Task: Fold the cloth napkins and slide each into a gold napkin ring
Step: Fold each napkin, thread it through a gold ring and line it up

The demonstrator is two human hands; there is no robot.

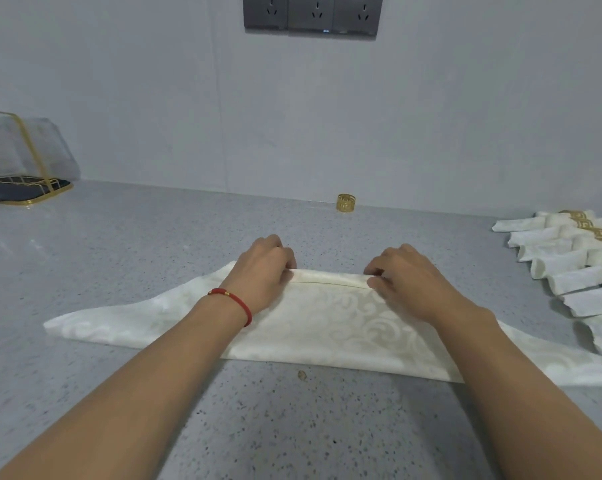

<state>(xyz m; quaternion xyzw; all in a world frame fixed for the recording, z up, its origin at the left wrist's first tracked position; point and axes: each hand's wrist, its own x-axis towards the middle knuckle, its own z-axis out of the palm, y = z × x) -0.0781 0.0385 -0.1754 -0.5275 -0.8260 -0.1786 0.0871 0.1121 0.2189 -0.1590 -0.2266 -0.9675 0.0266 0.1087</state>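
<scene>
The napkin (327, 327) is matt cream damask-patterned cloth; the napkin ring (345, 203) is shiny gold metal; the bench (154, 237) is smooth speckled grey stone.

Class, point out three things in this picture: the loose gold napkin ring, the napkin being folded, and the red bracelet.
gold napkin ring (345, 203), head view, on its patterned side wall.
napkin (327, 323), head view, on the flat patterned middle.
red bracelet (235, 301), head view, on the cord across the left wrist.

Cream napkin (327, 327) flat, far edge folded over. Gold ring (345, 203) upright by wall. Ringed napkins (569, 258) rowed at right.
</scene>
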